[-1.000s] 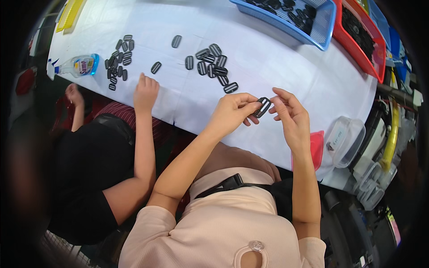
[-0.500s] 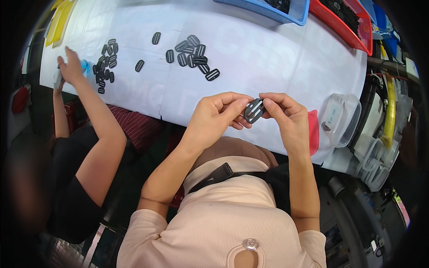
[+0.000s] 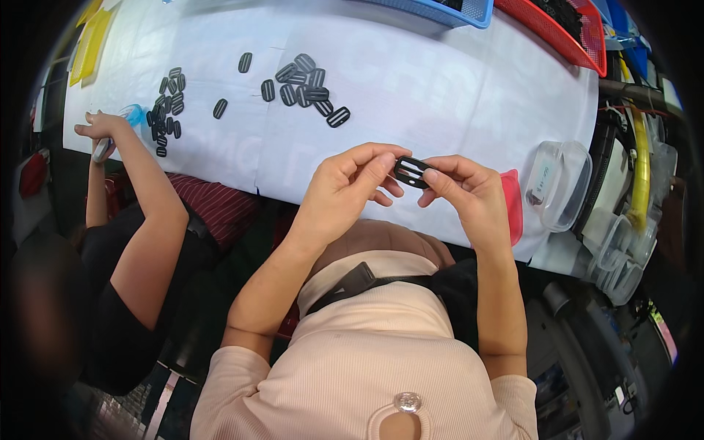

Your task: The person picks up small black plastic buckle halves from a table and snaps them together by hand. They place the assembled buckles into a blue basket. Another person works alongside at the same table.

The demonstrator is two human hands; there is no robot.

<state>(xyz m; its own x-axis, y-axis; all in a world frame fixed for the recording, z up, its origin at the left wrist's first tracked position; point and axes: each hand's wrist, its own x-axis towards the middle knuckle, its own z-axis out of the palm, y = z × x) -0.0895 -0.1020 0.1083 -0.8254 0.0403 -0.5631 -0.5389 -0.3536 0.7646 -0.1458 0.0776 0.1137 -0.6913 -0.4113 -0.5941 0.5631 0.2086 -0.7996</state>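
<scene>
Small black plastic slotted buckle: held in the air between both hands, above the near edge of the white-covered table, just in front of the person's chest. Left hand: thumb and forefinger pinch the buckle's left end, other fingers curled loosely beneath. Right hand: fingertips clamp the right end, thumb under, forefinger over. Buckle tilted slightly, slots visible.

Risk, as a judgement: grip sits only on the ends of a small smooth part; a twist or uneven squeeze could flip it out of the fingertips, and it would likely fall past the table edge into the lap or onto the floor.

Surroundings: loose cluster of similar black buckles on the table, well apart from the hands; a second, denser pile further left. A co-worker's hand rests near that pile. Clear plastic lidded container near the right hand, pink flat item just beside it. Blue basket and red basket along the far edge. Nothing stands between the hands and the table surface.
</scene>
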